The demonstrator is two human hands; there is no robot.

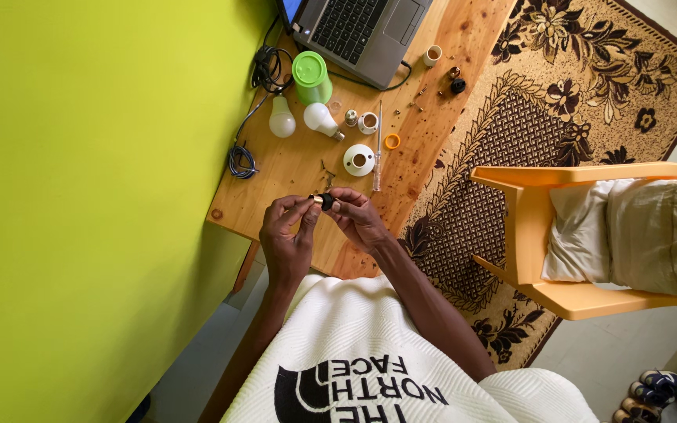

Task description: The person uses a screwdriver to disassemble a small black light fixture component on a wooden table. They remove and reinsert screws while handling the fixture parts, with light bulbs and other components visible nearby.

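Together, the left hand (287, 235) and right hand (358, 218) pinch a small black and brass lamp-holder part (324, 201) between thumb and fingertips, fingers closed tightly on it from both sides. It sits just above the near edge of the wooden table (307, 168). Beyond it on that table lie a white round cap (359, 159), a clear-handled screwdriver (378, 153) and two white bulbs (301, 120).

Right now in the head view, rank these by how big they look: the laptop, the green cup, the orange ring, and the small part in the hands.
1. laptop, though cut off by the frame edge
2. green cup
3 and 4. orange ring and the small part: they look alike, and the fingers half hide the part, so no ranking.
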